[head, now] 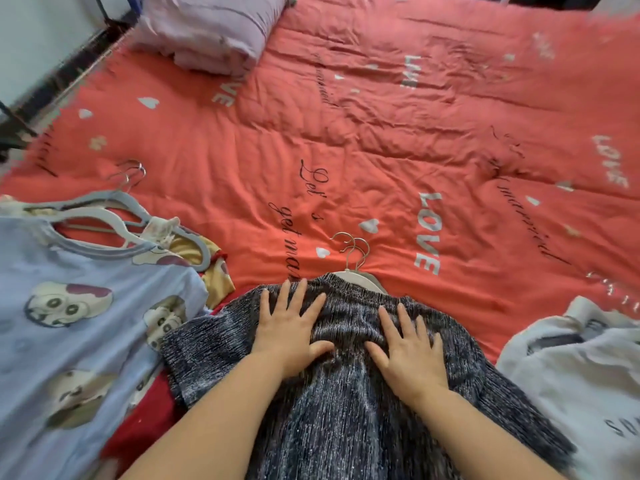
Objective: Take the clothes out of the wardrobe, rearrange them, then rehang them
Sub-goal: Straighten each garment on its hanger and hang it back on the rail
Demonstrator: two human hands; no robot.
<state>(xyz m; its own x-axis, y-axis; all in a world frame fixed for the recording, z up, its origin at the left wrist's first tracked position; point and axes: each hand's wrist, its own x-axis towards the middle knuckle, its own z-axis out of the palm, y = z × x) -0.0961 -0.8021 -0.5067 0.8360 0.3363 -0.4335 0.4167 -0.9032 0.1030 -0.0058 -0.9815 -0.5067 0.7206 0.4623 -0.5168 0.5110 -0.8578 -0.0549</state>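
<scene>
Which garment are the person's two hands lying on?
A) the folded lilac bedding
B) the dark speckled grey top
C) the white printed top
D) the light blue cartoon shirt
B: the left hand and the right hand both lie flat, fingers spread, on the dark speckled grey top.

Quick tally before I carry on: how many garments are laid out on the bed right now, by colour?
Dark grey knit top: 1
Light blue cartoon-print shirt: 1
White lettered garment: 1
Red garment, mostly covered: 1
Yellow garment, mostly covered: 1
Total: 5 showing; more could lie hidden underneath.
</scene>
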